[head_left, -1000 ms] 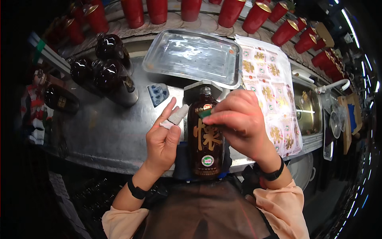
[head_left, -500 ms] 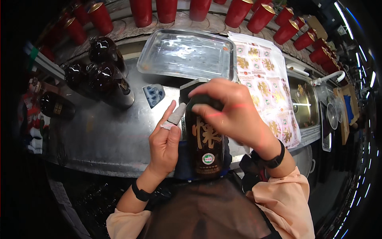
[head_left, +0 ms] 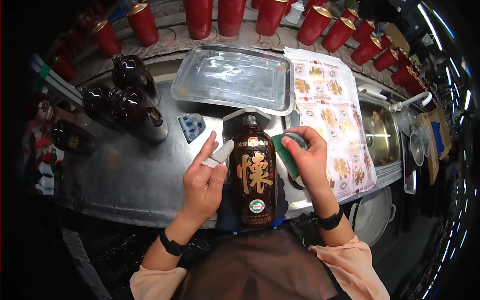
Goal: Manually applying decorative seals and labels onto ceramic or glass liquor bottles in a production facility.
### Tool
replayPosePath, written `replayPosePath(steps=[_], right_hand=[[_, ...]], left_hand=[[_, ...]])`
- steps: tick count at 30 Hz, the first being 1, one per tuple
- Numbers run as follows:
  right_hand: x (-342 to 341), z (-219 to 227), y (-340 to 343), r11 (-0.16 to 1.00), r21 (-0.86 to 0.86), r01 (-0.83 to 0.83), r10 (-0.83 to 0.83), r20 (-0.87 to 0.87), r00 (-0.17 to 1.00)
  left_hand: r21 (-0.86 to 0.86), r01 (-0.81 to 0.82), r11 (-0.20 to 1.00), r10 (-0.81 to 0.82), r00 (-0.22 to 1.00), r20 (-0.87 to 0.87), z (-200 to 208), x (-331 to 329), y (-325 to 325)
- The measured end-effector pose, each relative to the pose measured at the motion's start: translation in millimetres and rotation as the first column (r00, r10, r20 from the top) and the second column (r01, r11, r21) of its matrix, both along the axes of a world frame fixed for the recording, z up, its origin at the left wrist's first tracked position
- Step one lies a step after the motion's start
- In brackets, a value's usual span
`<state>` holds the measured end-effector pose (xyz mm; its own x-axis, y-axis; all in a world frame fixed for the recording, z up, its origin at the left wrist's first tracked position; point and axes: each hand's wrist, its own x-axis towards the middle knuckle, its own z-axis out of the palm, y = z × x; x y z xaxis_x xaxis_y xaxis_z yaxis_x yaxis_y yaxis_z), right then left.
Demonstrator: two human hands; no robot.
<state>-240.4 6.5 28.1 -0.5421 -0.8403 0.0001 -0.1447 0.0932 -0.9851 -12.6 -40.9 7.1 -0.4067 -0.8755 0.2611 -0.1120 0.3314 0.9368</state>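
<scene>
A dark brown bottle (head_left: 256, 200) with gold characters and a round white-and-green sticker is in front of me. Its uncapped, threaded neck points away, against a grey angular block (head_left: 235, 121). Along the bottle's left side is my left hand (head_left: 202, 190), fingers stretched out and one wrapped in white tape; the wrapped fingertip is at the bottle's shoulder, and whether it presses there I cannot tell. My right hand (head_left: 310, 155), just right of the bottle, pinches a flat green piece (head_left: 284, 150) with a pale edge. Dark blue cloth (head_left: 227, 207) shows beneath the bottle.
A metal tray (head_left: 235, 75) lies behind the block, beside sheets of gold-and-pink stickers (head_left: 327, 110). Several dark bottles (head_left: 140, 112) stand at left, near a blue-patterned piece (head_left: 191, 126). Red canisters (head_left: 231, 15) line a conveyor at the back. A sink (head_left: 382, 135) is at right.
My right hand has come down from over the bottle's neck to its right side, uncovering the neck and upper label. My left hand stays beside the bottle. Red canisters have shifted right in view.
</scene>
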Motion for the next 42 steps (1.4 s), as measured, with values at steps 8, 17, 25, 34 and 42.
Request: replayPosePath(steps=[8,17,25,34,42], right_hand=[[2.3,5.9,-7.1,0.999,-0.023,0.025,-0.027,-0.071,0.997],[-7.9,12.3,-20.8,0.997,0.020,-0.072,0.073,-0.025,0.997],[4.7,33.1,-14.9,0.994,-0.048,-0.097,0.098,0.021,0.995],[5.0,39.3,-34.6,0.970,0.063,-0.236,0.244,-0.195,0.950],[-46.9,-20.0,-8.2,0.988,0.107,-0.112,0.143,-0.353,0.924]], left_hand=[[-0.264,0.171,0.949,-0.102,0.961,0.256,20.2,-17.2,-25.9],[-0.235,0.137,0.962,-0.099,0.981,0.167,21.4,-15.4,-29.8],[-0.376,0.222,0.900,-0.070,0.924,0.377,30.2,-17.8,-35.5],[-0.098,0.092,0.991,-0.090,0.996,0.023,21.9,-18.5,-11.8],[-0.126,-0.168,0.978,0.169,0.986,-0.006,-13.2,-4.0,-27.7]])
